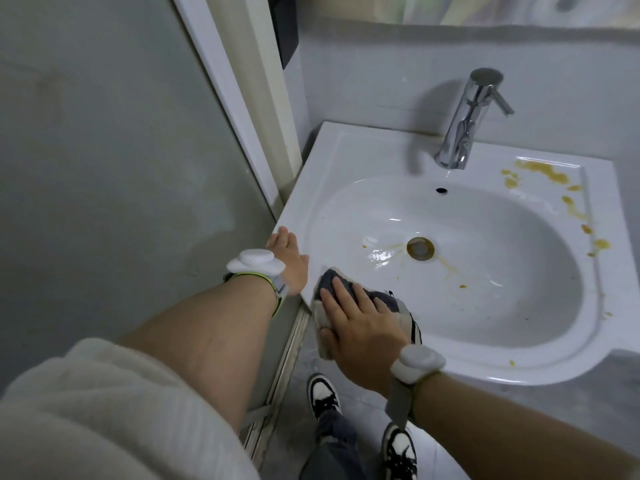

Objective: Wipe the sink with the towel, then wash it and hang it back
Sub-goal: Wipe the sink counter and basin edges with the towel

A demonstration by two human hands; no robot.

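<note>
1. The right hand [349, 323] is pressing flat on the towel [384, 303], fingers spread over the top and thumb hooking the near edge, so the hand is clamping the cloth against the sink [346, 150].
2. The towel, dark grey with a pale border, is lying bunched on the sink's front-left rim, partly hanging over the outer edge.
3. The left hand [289, 258] is resting on the sink's left edge, fingers stretched out and apart, holding nothing.
4. Each wrist is wearing 1 white round device on a strap.
5. Yellow-brown stains [547, 174] are sitting along the right rim, with more streaks around the drain [420, 248] in the basin.
6. The chrome faucet [467, 123] is standing at the back of the sink, above the overflow hole.
7. Below, 2 black-and-white shoes [323, 393] are showing on the floor.
</note>
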